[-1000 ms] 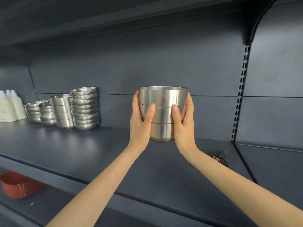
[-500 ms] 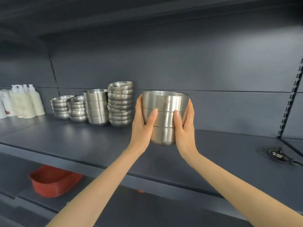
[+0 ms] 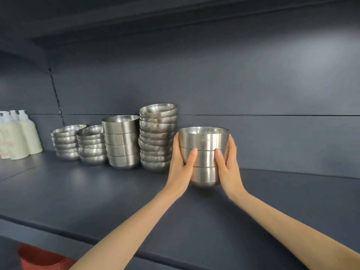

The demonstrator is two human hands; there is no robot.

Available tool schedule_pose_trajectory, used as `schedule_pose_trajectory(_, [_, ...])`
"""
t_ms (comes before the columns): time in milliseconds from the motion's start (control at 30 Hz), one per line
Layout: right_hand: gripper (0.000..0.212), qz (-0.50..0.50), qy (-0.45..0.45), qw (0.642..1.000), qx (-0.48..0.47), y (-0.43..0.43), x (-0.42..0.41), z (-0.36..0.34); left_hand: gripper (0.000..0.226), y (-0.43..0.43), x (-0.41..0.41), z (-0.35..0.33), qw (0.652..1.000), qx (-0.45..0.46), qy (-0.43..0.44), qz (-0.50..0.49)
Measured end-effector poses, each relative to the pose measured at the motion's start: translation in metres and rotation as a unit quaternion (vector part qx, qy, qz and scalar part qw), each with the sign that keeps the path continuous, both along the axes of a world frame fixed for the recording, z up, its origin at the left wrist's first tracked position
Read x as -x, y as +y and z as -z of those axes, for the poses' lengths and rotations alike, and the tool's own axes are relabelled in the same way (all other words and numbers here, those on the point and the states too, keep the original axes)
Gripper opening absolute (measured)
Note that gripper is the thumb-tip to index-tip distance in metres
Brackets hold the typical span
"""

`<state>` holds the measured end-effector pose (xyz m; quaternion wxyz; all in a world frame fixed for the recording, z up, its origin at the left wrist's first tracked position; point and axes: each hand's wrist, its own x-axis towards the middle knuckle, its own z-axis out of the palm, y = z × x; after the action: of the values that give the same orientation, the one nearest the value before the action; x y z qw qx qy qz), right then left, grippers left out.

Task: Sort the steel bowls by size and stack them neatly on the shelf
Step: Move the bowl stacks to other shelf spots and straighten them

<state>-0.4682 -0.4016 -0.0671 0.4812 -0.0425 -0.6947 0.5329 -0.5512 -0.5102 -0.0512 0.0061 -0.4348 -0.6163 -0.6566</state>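
Left hand [image 3: 180, 168] and right hand [image 3: 228, 166] are both on it, clasping a stack of three steel bowls [image 3: 204, 154] from either side. Thumbs press flat against the near face and fingers wrap round the sides. The stack sits upright between the palms, low over the dark shelf [image 3: 97, 195], about mid-shelf. Whether its base touches the board, I can't tell.

Look left: right beside the left hand stands the tallest pile [image 3: 156, 137], rounded bowls nested a little crookedly. Next along is a pile of straight-sided bowls [image 3: 121, 142], the same shape as the ones being held. Then come two lower piles of shallow rounded bowls, one [image 3: 91, 146] close against the straight-sided pile and the last one [image 3: 66, 142] furthest left. All four piles line up in a row toward the back wall.

Far left on the same shelf is a cluster of pale bottles [image 3: 17, 137] with white caps. Down at the near-left corner, on the level below, sits a stack of red dishes [image 3: 42, 258].
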Motion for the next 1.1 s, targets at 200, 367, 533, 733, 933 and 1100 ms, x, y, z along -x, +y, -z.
schedule_pose_trajectory(200, [0.080, 0.021, -0.042, 0.999, -0.016, 0.004, 0.017, 0.010, 0.060, 0.002, 0.024, 0.014, 1.000, 0.017, -0.009, 0.019])
schedule_pose_trajectory(367, [0.064, 0.009, -0.071, 0.997, -0.019, 0.003, 0.021, 0.011, 0.059, 0.002, 0.037, 0.022, 0.999, 0.021, 0.015, 0.034])
schedule_pose_trajectory(533, [0.068, 0.006, -0.113, 0.993, -0.035, 0.003, 0.021, 0.010, 0.065, 0.002, 0.049, 0.025, 0.997, 0.060, 0.049, 0.027])
schedule_pose_trajectory(733, [0.091, 0.009, -0.139, 0.988, -0.061, -0.006, 0.016, 0.010, 0.085, -0.016, 0.053, 0.028, 0.981, 0.102, 0.163, 0.033])
schedule_pose_trajectory(933, [0.121, 0.053, -0.210, 0.956, -0.199, -0.007, 0.001, 0.012, 0.114, -0.021, 0.061, 0.026, 0.965, 0.156, 0.204, 0.061])
schedule_pose_trajectory(1100, [0.116, 0.058, -0.201, 0.961, -0.182, -0.001, 0.009, 0.008, 0.113, -0.013, 0.067, 0.024, 0.970, 0.151, 0.184, 0.050])
